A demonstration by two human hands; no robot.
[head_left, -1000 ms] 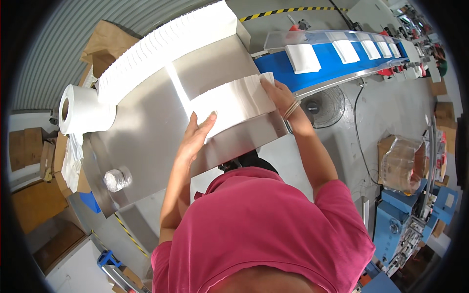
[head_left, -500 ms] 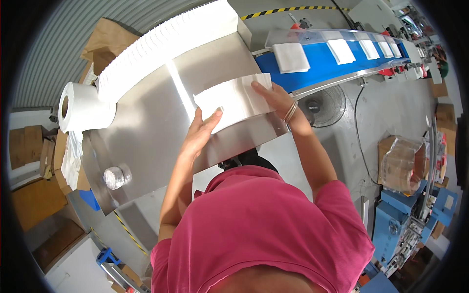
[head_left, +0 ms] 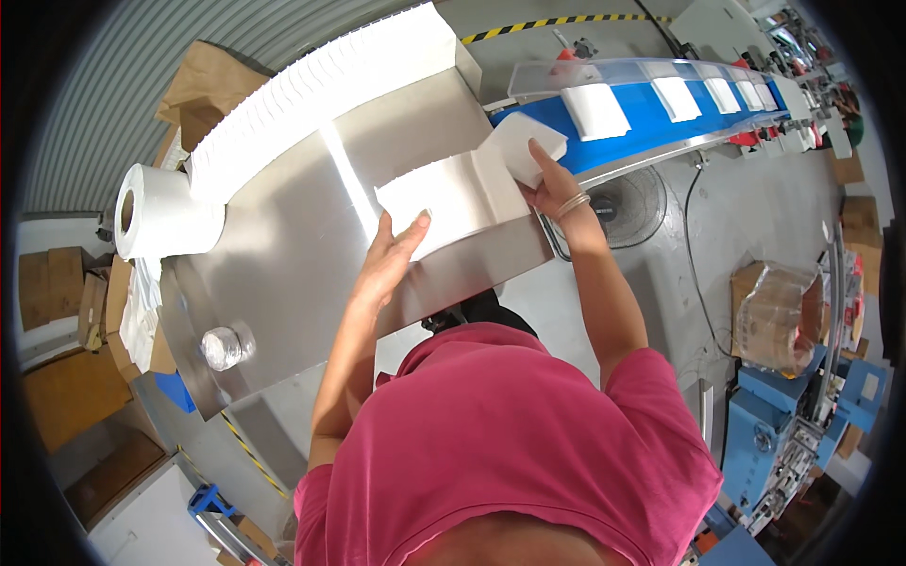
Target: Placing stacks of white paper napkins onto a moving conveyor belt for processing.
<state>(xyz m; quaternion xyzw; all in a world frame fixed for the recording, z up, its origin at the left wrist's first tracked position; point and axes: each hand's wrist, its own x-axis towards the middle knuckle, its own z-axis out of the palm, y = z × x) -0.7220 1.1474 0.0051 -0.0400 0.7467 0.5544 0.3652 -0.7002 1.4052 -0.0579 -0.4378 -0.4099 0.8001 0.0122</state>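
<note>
A row of white folded sheets [head_left: 439,198], packed upright together, sits on the right part of the metal table. Against its near left side my left hand [head_left: 389,257] is closed, thumb on the near face; its other fingers are partly hidden. Just past the row's right end, my right hand [head_left: 555,184] pinches a single white folded sheet [head_left: 522,146] with the thumb on top. That sheet is tilted and reaches over the near end of a blue conveyor belt [head_left: 646,111]. Several similar folded sheets [head_left: 596,110] lie spaced along the belt.
The metal table [head_left: 283,274] carries a long curved row of white sheets [head_left: 321,85] at its far edge, a large white roll [head_left: 175,209] and a small clear-wrapped roll [head_left: 225,348]. A clear guard [head_left: 618,74] lines the belt. A floor fan [head_left: 628,212] stands below it.
My right hand has moved right from the row, drawing one sheet away toward the belt. Sheets on the belt have shifted farther right. My left hand stays at the row.
</note>
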